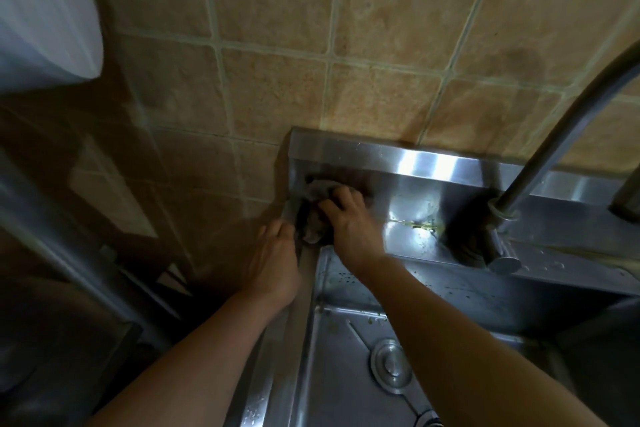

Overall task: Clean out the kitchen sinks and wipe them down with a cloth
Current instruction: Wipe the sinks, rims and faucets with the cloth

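Seemingly midway: the right hand (349, 218) presses a crumpled grey cloth (313, 215), gripped under curled fingers, into the stainless steel sink's (346, 374) back-left ledge corner; the left hand (273, 260) rests open beside it. Yellow grime and basin specks remain.

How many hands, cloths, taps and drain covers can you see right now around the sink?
Hands: 2, left hand resting on the sink rim, right hand on the cloth
Cloths: 1, grey cloth
Taps: 1, tap
Drain covers: 1, drain cover
Total: 5
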Demonstrator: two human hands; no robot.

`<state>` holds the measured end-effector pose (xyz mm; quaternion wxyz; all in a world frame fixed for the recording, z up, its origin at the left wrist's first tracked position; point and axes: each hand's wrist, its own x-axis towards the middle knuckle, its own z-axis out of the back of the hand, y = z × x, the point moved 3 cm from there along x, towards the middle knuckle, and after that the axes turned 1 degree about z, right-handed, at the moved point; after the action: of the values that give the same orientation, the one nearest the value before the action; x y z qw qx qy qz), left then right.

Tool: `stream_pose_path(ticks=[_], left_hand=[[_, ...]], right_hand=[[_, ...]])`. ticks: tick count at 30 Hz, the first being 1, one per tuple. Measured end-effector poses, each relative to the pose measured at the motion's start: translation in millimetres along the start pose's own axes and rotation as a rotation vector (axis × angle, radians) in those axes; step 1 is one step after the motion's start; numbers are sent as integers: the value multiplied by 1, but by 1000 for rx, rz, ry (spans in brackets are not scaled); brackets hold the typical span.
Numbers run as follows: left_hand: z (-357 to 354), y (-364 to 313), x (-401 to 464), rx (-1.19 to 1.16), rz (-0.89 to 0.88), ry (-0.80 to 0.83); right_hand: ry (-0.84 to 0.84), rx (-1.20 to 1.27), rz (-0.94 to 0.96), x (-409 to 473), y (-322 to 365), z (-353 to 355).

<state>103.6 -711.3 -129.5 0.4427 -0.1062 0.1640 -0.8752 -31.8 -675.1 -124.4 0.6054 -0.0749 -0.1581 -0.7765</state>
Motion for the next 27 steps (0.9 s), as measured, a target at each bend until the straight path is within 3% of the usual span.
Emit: stream_pose_path(ticks=[2, 5, 9, 12, 15, 21, 24, 27], left_hand=[[0, -1, 0, 9, 12, -2], [0, -4, 0, 55, 26, -4], [2, -7, -3, 116, 11, 13], [3, -9, -3, 162, 26, 24], [2, -13, -5, 206, 34, 45], [3, -27, -18, 269, -14, 148], [-2, -44, -29, 265, -83, 216], [-5, -67, -36, 267, -115, 269]], right_hand=[[135, -4, 54, -3, -6, -10], [168, -50, -4, -14, -21, -9], [113, -106, -357, -49, -70, 9], [187, -180, -545, -75, -104, 26], [263, -175, -558, -75, -102, 29], [252, -253, -539, -109, -93, 41], [275, -139, -517, -141, -89, 53], [308, 156, -619, -180, -90, 62]])
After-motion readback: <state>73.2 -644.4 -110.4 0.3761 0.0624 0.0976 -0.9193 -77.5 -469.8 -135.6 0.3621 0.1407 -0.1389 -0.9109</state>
